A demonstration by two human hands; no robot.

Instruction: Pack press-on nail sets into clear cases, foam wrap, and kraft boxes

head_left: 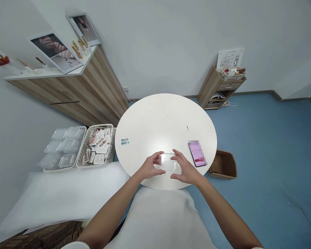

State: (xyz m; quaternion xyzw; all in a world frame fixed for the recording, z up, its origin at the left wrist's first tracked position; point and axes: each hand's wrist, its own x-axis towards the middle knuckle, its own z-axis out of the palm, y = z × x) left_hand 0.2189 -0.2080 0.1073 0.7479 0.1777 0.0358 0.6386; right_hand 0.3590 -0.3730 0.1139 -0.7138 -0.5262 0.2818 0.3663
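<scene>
A small clear plastic box (168, 162) is at the near side of the round white table (166, 110). My left hand (151, 166) grips its left edge, the thumb at the near corner and the fingers along the far side. My right hand (185, 168) is at the box's right side with thumb and fingers spread apart; a fingertip reaches over the box's right part. Whether that fingertip touches the plastic I cannot tell. The inside of the box shows only the white behind it.
A phone (197, 154) lies on the table at right, and a small sheet of teal nail pieces (124, 141) at left. Beside the table stand a basket of printed cards (100, 143), a basket of clear boxes (68, 143) and a cardboard box (224, 164).
</scene>
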